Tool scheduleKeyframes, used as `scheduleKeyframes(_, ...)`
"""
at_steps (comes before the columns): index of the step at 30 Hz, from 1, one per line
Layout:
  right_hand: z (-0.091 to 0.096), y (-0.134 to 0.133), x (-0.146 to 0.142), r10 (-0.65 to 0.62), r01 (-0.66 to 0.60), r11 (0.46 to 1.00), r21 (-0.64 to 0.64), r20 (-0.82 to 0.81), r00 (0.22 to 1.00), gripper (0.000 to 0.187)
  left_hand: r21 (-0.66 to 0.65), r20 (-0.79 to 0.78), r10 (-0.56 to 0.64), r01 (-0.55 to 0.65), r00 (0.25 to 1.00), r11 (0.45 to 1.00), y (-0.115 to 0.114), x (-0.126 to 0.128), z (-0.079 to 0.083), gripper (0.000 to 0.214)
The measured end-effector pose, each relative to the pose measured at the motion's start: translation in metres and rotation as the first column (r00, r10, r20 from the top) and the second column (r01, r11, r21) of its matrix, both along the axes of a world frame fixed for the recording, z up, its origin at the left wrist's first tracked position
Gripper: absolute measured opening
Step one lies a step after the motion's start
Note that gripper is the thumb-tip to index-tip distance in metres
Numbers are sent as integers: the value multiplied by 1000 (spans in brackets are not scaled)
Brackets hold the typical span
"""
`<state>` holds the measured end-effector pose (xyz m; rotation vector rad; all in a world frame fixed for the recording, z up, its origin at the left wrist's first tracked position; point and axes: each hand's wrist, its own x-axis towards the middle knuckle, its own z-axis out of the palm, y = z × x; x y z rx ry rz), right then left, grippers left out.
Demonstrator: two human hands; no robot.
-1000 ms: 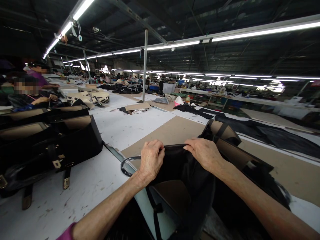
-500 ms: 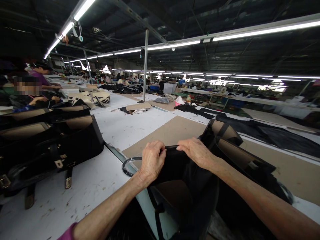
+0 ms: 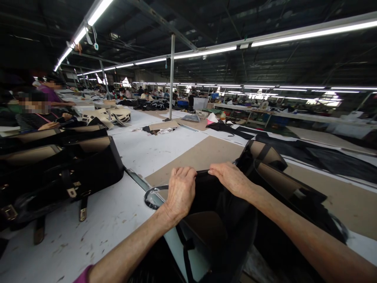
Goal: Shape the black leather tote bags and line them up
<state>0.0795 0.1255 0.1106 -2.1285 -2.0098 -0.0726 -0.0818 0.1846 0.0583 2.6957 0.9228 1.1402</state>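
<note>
A black handbag (image 3: 212,200) stands open in front of me at the table's near side, its brown inner part partly showing. My left hand (image 3: 181,190) is closed on the bag's top edge. A short way to the right, my right hand (image 3: 228,177) pinches the same edge between thumb and fingers. Beside my left wrist, a curved handle (image 3: 153,196) with clear wrapping sticks out. More black bags with tan linings (image 3: 273,177) stand just right of my right hand. The lower part of the held bag is dark and hard to make out.
Several black bags (image 3: 88,165) with metal clasps stand on the left of the white table (image 3: 118,224). Tan board (image 3: 203,153) lies across the middle. Black sheets (image 3: 312,153) spread at the right. A metal post (image 3: 171,78) rises beyond. A co-worker (image 3: 38,114) sits at the far left.
Both hands stay on the bag's edge. My left hand's knuckles have turned slightly forward and over. The view has shifted a little; the co-worker's hands at the left have moved.
</note>
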Motion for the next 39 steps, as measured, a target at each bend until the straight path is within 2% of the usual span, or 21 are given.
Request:
scheduleKeyframes(3,2,-1,1,23,-23,1000,-21,-4,1000,25,75,-36,17,-14,999,997,-2,3,1,17)
scheduleKeyframes(6,2,-5,7,48,-48,996,-74,-12,999,7,89,-60,32,-27,998,996,-3,8,4,16)
scheduleKeyframes(7,2,-7,10,7,-6,996,-85,11,1000,1,78,-59,33,-28,998,997,-4,9,4,16)
scheduleKeyframes(10,-1,-12,20,-182,188,977,-105,58,982,6,38,-15,13,-12,1000,999,-5,12,2,15)
scheduleKeyframes(12,-1,-15,25,-219,216,968,-126,-10,976,6,19,33,-18,17,999,1000,-6,13,1,15)
scheduleKeyframes(15,-2,-14,27,-186,176,977,-118,-83,979,8,-11,70,-73,74,995,997,-6,11,1,12)
scheduleKeyframes(24,-4,-10,24,-182,184,976,-116,21,983,13,-51,50,-178,180,983,982,-9,3,4,12)
scheduleKeyframes(28,-5,-11,22,-204,212,971,-109,76,976,13,-133,85,-204,215,975,968,-6,2,10,11)
scheduleKeyframes(32,-3,-14,18,-200,212,973,-94,129,971,15,-237,168,-166,203,972,950,-2,4,16,13)
scheduleKeyframes(37,4,-20,10,-50,57,998,-36,166,985,12,-218,160,-109,143,981,965,0,7,13,11)
scheduleKeyframes(39,7,-20,8,-39,47,998,-40,180,983,13,-210,140,-94,122,986,970,0,8,11,10)
